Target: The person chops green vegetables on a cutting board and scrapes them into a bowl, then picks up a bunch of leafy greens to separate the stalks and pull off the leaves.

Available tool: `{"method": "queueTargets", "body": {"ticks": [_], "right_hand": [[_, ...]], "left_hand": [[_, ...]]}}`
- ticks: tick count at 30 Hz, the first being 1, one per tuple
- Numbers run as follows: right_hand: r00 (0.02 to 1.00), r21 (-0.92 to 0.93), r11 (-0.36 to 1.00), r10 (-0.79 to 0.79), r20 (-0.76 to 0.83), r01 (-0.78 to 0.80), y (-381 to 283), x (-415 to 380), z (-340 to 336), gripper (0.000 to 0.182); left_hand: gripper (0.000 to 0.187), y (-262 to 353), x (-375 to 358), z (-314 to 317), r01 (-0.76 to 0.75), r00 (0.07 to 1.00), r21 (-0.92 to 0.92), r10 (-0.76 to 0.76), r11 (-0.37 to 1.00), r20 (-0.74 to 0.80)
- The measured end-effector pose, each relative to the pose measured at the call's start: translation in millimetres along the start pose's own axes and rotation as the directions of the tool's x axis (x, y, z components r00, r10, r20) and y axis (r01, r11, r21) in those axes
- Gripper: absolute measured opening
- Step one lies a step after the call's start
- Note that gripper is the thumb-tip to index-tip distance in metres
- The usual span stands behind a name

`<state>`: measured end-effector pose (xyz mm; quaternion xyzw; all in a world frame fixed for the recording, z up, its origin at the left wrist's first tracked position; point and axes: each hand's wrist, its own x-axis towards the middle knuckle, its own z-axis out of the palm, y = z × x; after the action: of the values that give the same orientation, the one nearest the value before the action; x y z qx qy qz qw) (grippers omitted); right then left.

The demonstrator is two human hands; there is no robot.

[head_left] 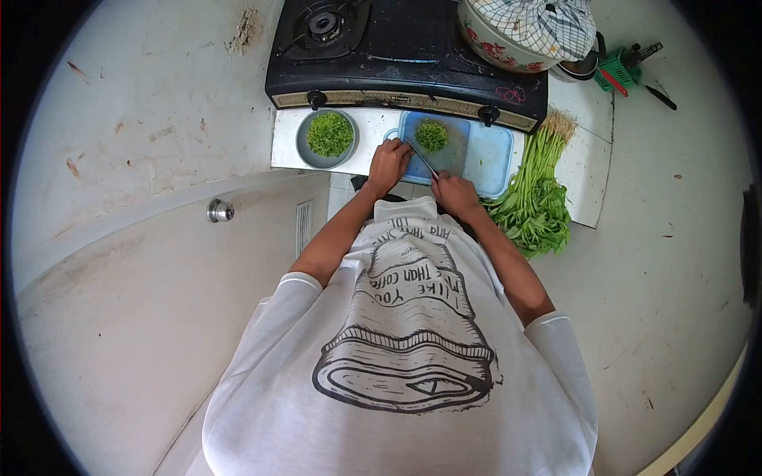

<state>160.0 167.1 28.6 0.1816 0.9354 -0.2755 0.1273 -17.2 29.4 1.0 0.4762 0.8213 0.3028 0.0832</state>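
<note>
My right hand (455,194) is closed around the handle of a knife (423,159), whose blade slants up and left across a blue tray or board (494,163). My left hand (389,166) is at the blue surface's left edge, close to the knife tip. Its fingers are curled together, and whatever they pinch is too small to make out. A small heap of finely chopped greens (432,136) lies just beyond the blade. Left of my hands, a grey bowl (302,151) holds more chopped greens (329,133).
A black gas stove (405,47) stands right behind the blue surface, bearing a flowered pot (508,55) covered with a checked cloth (540,24). A bunch of leafy greens with roots (536,186) hangs over the counter's front at right. Farther right is a green basket (619,71) with utensils.
</note>
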Motion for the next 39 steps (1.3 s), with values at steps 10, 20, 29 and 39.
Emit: {"method": "queueTargets", "body": {"ticks": [10,20,29,39], "right_hand": [[1.000,-0.011,1.000,-0.007,0.008,0.007,-2.4,0.3,1.9,0.040],[0.999,-0.017,0.999,-0.032,-0.039,0.031,-1.0,1.5,4.9,0.037],[0.996,-0.017,0.999,-0.053,-0.072,0.052,4.5,1.1,11.4,0.038],[0.998,-0.029,0.998,-0.055,-0.037,0.054,2.7,-0.8,10.4,0.037]], "left_hand": [[0.012,-0.6,-1.6,0.3,0.055,0.998,-0.098,-0.052,0.994,0.030],[0.016,-5.7,-7.6,-0.2,-0.061,0.998,-0.102,0.060,0.993,-0.010],[0.015,-1.3,-6.9,0.1,0.125,0.992,-0.210,-0.129,0.970,-0.003],[0.012,3.3,-4.7,-2.4,0.157,0.987,-0.196,-0.160,0.968,0.003]]}}
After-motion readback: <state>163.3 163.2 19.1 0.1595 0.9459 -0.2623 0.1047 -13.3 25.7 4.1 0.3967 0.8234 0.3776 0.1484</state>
